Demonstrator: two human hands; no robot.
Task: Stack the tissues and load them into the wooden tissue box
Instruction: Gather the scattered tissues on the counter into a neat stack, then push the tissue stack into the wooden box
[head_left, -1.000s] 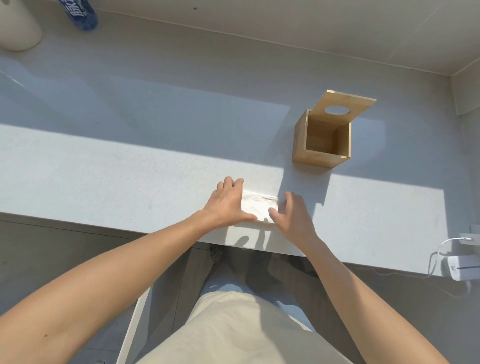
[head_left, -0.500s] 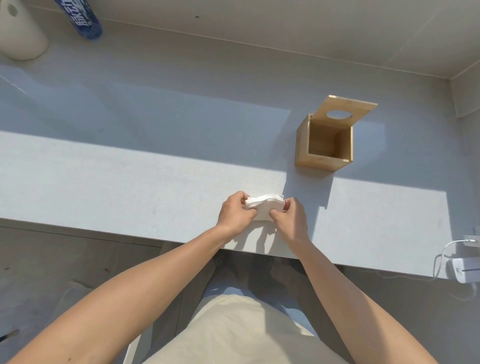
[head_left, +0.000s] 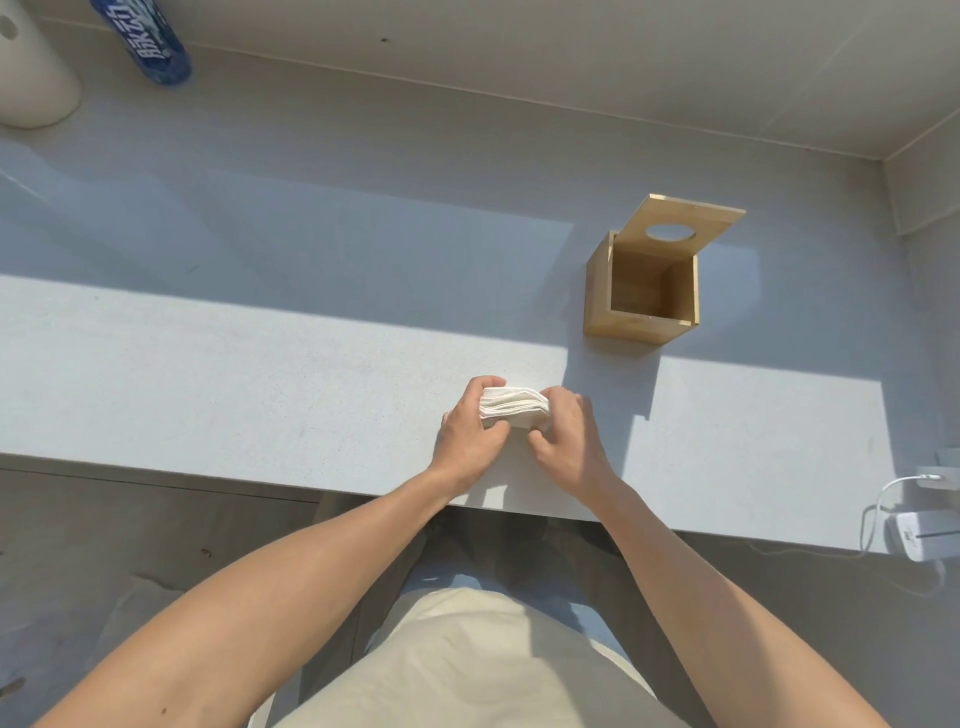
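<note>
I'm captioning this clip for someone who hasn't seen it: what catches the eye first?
Two hands, left hand and right hand, squeeze a stack of white tissues between them near the front edge of the grey counter. Behind and to the right stands the wooden tissue box, empty, its holed lid flipped open.

Near the front edge of the grey counter (head_left: 260, 374), the left hand (head_left: 470, 436) and right hand (head_left: 566, 434) grip a white stack of tissues (head_left: 514, 406) from either side, while the open wooden tissue box (head_left: 641, 291) stands farther back to the right, lid (head_left: 680, 231) tilted up.
</note>
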